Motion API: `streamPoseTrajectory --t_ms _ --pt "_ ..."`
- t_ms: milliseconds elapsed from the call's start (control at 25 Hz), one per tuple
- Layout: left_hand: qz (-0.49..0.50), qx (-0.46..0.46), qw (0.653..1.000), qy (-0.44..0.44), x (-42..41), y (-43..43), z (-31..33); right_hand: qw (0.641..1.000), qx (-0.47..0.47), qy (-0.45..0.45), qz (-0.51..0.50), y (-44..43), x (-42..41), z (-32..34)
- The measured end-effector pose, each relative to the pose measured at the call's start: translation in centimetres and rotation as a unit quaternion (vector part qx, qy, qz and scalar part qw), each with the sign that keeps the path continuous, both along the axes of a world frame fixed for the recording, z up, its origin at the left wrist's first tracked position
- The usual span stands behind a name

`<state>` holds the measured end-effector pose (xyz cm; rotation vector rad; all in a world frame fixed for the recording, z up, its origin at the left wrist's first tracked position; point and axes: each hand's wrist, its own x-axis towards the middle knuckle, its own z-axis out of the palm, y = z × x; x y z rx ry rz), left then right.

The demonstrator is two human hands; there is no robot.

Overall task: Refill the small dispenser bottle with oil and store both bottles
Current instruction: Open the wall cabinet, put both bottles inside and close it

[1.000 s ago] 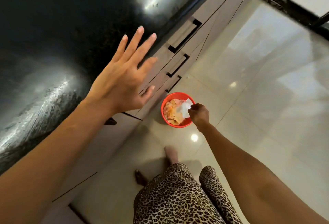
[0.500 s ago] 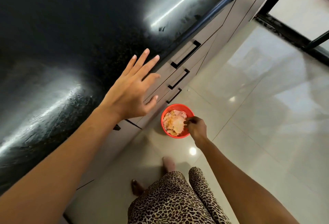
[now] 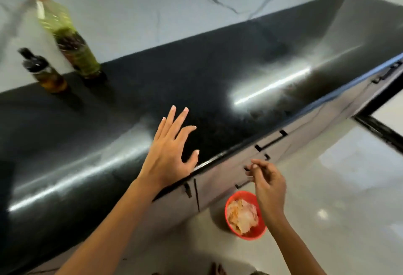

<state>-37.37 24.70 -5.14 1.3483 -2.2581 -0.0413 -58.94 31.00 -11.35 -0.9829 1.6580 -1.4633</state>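
The black worktop (image 3: 218,74) is taken as the landmark. At its far left end, against the pale veined wall (image 3: 152,1), the large oil bottle (image 3: 67,34) with a red cap is seen standing, blurred by motion. Just beside it, toward the worktop's left edge, the small dispenser bottle (image 3: 43,71) with a dark top is seen, apart from the large one. The left hand (image 3: 172,150) is spread wide with fingers splayed over the worktop's front edge, nothing held; whether it touches the surface cannot be told. The right hand (image 3: 266,181) is seen in front of the worktop, before the grey drawers (image 3: 283,150), fingers loosely curled and pinched together, apparently empty. Below the worktop's front, on the glossy floor (image 3: 338,187), a red bowl (image 3: 253,234) filled with pale scraps is set.
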Motion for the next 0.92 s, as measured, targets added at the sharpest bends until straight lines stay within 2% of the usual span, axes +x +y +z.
streamPoseTrajectory --t_ms 240,400,520,720,920 --pt "0.132 -0.034 0.989 0.053 10.0 -0.1 3.6 0.988 -0.082 -0.029 0.127 -6.6 9.8 6.8" --pt "0.18 -0.058 0.98 0.068 17.5 -1.7 5.1 0.976 -0.11 -0.029 0.187 -11.4 18.4 10.1" --pt "0.229 -0.064 0.964 0.115 22.3 -4.0 6.1 0.965 -0.134 -0.02 0.223 -15.0 24.1 11.9" --pt "0.281 0.02 0.932 0.229 28.8 -8.0 6.0 0.955 -0.126 0.0 0.27 -20.8 32.8 13.2" --pt "0.323 0.122 0.868 0.357 33.0 -12.9 4.8 0.949 -0.082 0.092 0.291 -26.9 38.8 12.8"
